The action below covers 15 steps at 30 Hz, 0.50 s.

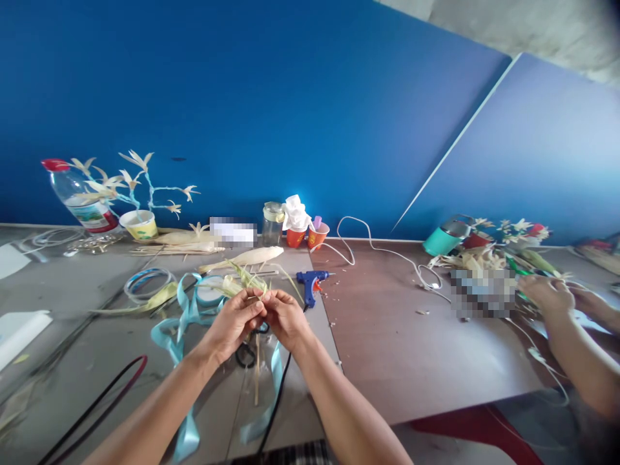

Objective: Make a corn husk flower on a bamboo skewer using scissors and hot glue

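Note:
Over the middle of the table, my left hand (239, 320) and my right hand (287, 318) meet fingertip to fingertip. Both pinch a pale green strip of corn husk (248, 278) whose loose ends stick up above the fingers. Below them lies a pair of scissors (245, 356) with black handles, partly covered by my hands. A light blue ribbon (181, 345) curls across the table on the left. Just right of my fingers rests a blue glue gun (310, 284) with a red trigger. Dried corn husks (256, 257) lie behind my hands.
At the back left stand a plastic bottle (90, 203) and a cup of husk flowers (139, 226). Paper cups (296, 237) and a jar (273, 223) line the wall. A white cable (387, 252) crosses the brown table. At right, another person's hands (549, 297) work near husks.

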Tool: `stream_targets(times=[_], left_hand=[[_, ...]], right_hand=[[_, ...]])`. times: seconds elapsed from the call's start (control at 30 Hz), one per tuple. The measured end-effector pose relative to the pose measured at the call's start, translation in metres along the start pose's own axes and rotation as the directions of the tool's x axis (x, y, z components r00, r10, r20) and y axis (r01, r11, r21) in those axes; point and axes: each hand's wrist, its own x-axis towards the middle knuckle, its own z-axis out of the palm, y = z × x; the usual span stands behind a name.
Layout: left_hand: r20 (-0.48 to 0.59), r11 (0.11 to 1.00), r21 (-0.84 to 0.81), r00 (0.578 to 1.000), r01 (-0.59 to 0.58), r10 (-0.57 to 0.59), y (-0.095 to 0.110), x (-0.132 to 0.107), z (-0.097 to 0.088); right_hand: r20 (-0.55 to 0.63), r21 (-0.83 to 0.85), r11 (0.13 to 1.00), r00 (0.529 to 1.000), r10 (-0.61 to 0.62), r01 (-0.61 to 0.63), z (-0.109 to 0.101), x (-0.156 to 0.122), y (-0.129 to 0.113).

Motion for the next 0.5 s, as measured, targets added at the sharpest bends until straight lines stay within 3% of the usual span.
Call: stream_targets(times=[0.13,0.5], left_hand=[[-0.002,0.999,-0.038,1.0,0.003,-0.003,-0.0012,-0.0004,0.0017],[-0.029,0.995,-0.095,1.0,0.0,-0.003,-0.0059,0.0031,-0.0002]], right_hand=[[0.037,0.028,0.999,0.999,0.019,-0.02,-0.0029,0.001,0.0009],[-0.009,0.022,0.999,1.0,0.024,-0.024,-0.0035,0.0028,0.0049]])
